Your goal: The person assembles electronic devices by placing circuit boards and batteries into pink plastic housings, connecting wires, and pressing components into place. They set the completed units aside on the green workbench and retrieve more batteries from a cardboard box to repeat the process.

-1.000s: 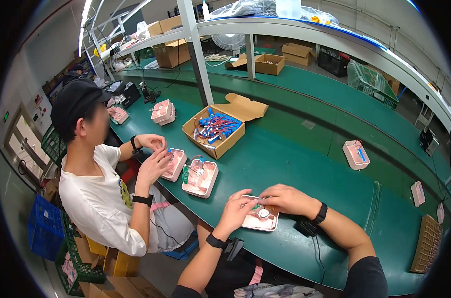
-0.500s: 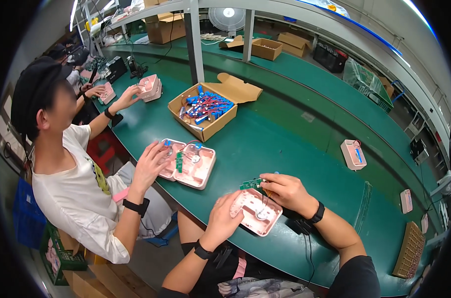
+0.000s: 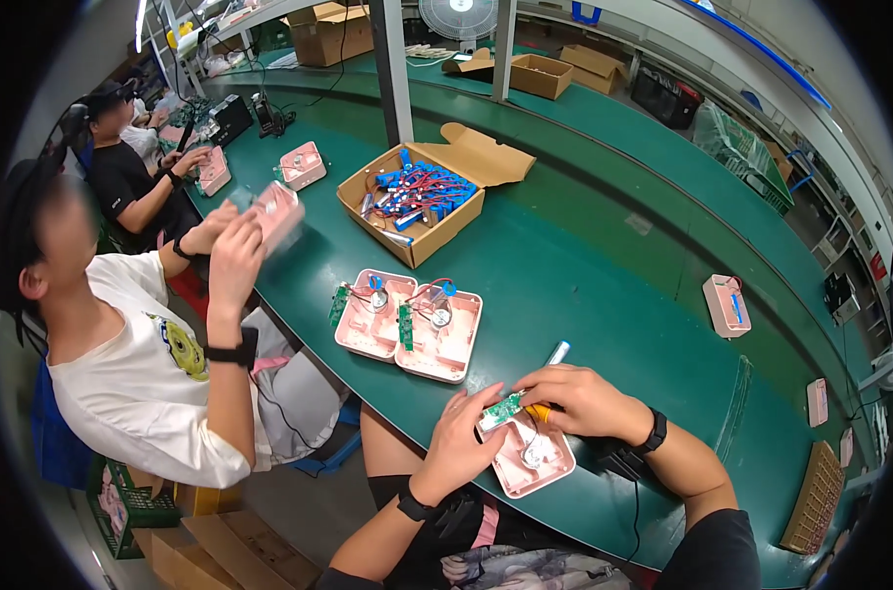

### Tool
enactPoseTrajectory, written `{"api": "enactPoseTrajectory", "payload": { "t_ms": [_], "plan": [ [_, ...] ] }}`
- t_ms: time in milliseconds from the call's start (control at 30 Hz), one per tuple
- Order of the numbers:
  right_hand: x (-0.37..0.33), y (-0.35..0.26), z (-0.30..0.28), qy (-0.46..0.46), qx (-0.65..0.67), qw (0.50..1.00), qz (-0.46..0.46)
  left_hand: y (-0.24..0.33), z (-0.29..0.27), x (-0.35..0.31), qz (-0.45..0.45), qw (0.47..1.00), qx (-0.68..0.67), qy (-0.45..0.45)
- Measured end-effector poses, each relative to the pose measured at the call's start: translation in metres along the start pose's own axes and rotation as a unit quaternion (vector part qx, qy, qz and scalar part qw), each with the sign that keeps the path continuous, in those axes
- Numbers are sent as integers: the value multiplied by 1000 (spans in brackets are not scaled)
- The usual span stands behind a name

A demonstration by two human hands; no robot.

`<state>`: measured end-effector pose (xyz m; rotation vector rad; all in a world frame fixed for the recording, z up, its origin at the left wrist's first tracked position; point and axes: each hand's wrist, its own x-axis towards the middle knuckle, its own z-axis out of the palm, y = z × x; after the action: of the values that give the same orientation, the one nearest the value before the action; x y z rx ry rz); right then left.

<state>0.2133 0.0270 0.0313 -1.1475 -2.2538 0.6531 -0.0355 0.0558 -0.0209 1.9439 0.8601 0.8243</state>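
My left hand (image 3: 456, 447) pinches the left end of a small green circuit board (image 3: 503, 409) between thumb and fingers. At the board's other end, my right hand (image 3: 586, 401) is closed, fingertips on it. A yellow piece (image 3: 539, 413) shows under the right fingers; its kind is partly hidden. Beyond that hand a blue-and-white cylinder (image 3: 559, 352) sticks out; whether it is held, I cannot tell. Below the board, a pink plastic housing (image 3: 554, 478) lies at the table's near edge, with a round silvery part (image 3: 537, 452) and dark wires inside.
Two pink housings (image 3: 446, 366) with boards and wires stand side by side to the left. Behind them is a cardboard box (image 3: 407, 251) of blue wired batteries. A co-worker (image 3: 142, 374) at left holds another pink housing (image 3: 277, 218). A brown slotted tray (image 3: 812, 497) stands far right.
My left hand has moved from the housing's rim to the circuit board, which sits lower over the housing. The co-worker's hands have left the paired housings and hold another one.
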Motion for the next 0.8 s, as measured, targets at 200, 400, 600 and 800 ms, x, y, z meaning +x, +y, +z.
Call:
{"api": "enactPoseTrajectory", "payload": {
  "t_ms": [200, 400, 600, 800],
  "plan": [
    [-7, 7, 6, 68, 20, 997, -13, 3, 0, -7, 31, 999, 8, 32],
    [-6, 10, 10, 95, 35, 995, -13, 1, 2, -9, 47, 996, 17, 68],
    [3, -15, 0, 31, 4, 999, 19, 0, 3, -8, 48, 996, 0, 74],
    [5, -29, -1, 2, -41, 999, 13, 2, 1, -11, 59, 995, 13, 75]
  ]
}}
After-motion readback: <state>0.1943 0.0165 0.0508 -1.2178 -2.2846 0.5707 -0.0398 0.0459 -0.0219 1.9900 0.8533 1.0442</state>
